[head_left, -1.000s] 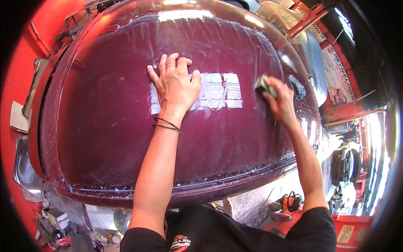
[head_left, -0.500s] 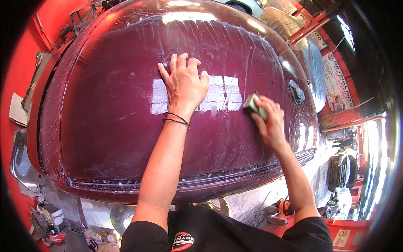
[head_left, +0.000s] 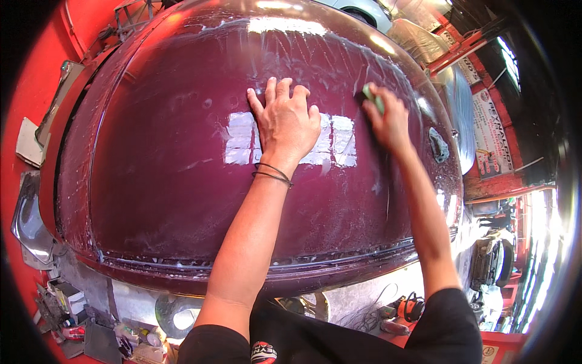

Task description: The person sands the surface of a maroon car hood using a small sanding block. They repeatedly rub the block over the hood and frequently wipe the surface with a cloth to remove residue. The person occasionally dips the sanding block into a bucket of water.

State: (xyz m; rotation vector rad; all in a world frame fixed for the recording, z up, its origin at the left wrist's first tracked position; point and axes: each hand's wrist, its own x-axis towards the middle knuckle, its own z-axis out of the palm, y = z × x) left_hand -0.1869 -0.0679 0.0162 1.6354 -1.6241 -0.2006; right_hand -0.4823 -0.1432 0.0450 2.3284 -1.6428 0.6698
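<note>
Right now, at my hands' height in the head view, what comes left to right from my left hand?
Bare left hand on the glossy maroon car panel, bare right hand holding a small green block, crumpled blue-grey cloth-like piece, shiny bluish plastic-looking sheet, white printed banner.

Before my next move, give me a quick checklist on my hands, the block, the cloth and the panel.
1. Block gripped: ok; the right hand holds the green block.
2. Other hand free: ok; the left hand lies palm down, fingers spread, with nothing in its grasp.
3. Cloth clear of the block: ok; the crumpled bluish cloth lies apart, to the right.
4. Panel free of streaks: not ok; pale streaks mark the maroon panel toward its far edge.
5. Block's working face clean: cannot tell; it is hidden.
</note>
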